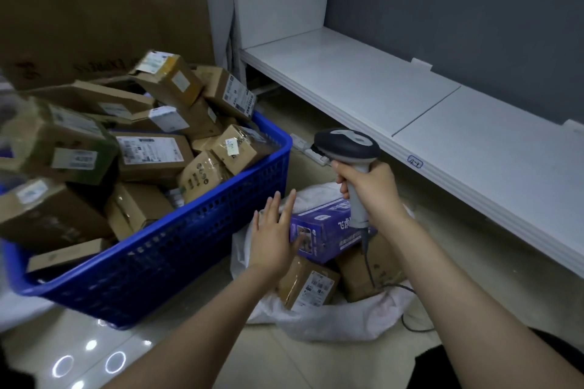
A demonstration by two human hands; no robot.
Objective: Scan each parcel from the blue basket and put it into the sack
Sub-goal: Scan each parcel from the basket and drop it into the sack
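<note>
The right hand (368, 185) has its grip curled round the handle of the grey scanner (346, 144), held upright above the white sack (331, 316) on the floor. The left hand (273, 235) has a wide grip, fingers straight and holding nothing, at the left end of the purple box (328, 230) lying in the sack's mouth. Brown parcels (151, 151) are heaped in the blue basket (177, 249) just beside the sack.

Grey wall (458, 9) behind low white shelf (363, 85); glossy tile floor (316, 366) w/ ring-light glare.
</note>
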